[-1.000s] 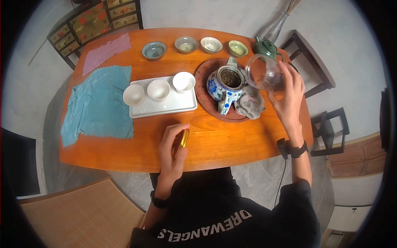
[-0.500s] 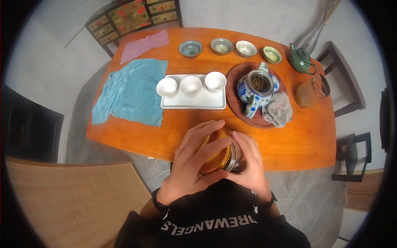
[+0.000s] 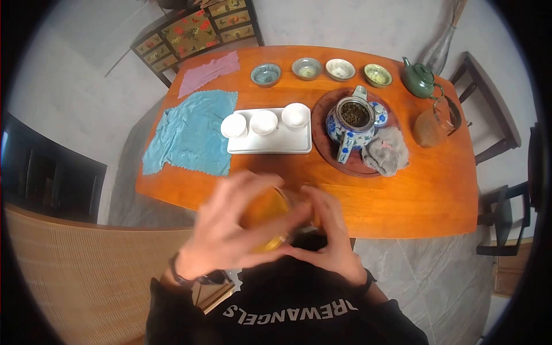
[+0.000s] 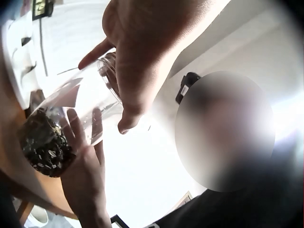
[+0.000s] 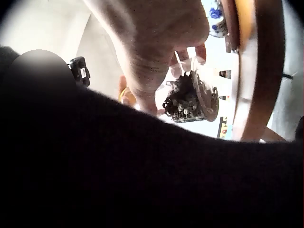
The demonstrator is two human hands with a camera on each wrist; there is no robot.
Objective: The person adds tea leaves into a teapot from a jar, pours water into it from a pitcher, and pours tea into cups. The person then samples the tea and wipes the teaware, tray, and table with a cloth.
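Low at the table's front edge in the head view, my left hand [image 3: 227,227] grips a gold lid [image 3: 265,221], blurred. Opposite it, my right hand [image 3: 333,238] curls round a clear glass jar, mostly hidden there behind the fingers. The left wrist view shows the tilted jar [image 4: 90,111] with dark dry leaves [image 4: 47,149] in its bottom, my left hand [image 4: 147,57] at its mouth and my right hand [image 4: 83,183] against its side. In the right wrist view my right hand [image 5: 152,42] is over the jar [image 5: 209,102]. Whether the lid sits fully on cannot be told.
A white tray [image 3: 270,145] bears three white cups. To its right, an uncovered blue-and-white teapot [image 3: 351,129] and a grey cloth [image 3: 386,152] rest on a round brown tray [image 3: 325,152]. Farther out are several bowls, a green teapot [image 3: 420,80], a glass pitcher [image 3: 430,127] and blue cloth [image 3: 192,132].
My right hand has brought the jar from beside the patterned teapot down to the lid in my left hand. Since half a second ago, both hands have shifted slightly left. The head view has turned too.
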